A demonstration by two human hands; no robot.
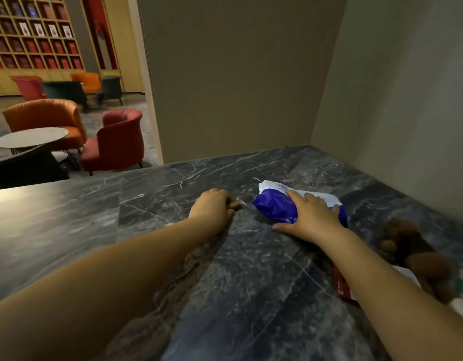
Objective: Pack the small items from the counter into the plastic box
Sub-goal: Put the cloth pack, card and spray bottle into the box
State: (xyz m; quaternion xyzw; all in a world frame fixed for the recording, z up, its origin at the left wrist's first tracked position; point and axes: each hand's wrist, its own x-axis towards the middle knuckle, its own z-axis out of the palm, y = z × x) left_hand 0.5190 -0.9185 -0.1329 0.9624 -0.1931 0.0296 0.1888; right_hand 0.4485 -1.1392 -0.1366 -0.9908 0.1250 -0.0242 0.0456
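Both hands down on the worktop (pixel 251 295), reaching twd the far right corner where the 2 walls meet. Left hand (pixel 212 208): fingers curled tight on a small clear-wrapped item (pixel 238 203) — only its tip pokes out past the knuckles, can't tell what it is. Right hand (pixel 309 217): fingers spread, curved over a blue & white plastic pack (pixel 274 208), thumb on the worktop at the near side, so closing round it but not lifted. Pack lies just right of the left hand, small gap betw them; long axis runs roughly left-right, parallel to the back wall, so the right hand comes across it from the near side, good for a top grab. More stuff at the right edge nr the right forearm: a red item (pixel 341 286) partly under the arm, some blurry brown bits (pixel 405 241), too smeared to ID. Plastic box isn't in view, so can't say which way the carry goes. My read: pickup step, both hands loaded or nearly; next needs lift + turn twd wherever the box sits. Risk: soft pack may sag or slip.
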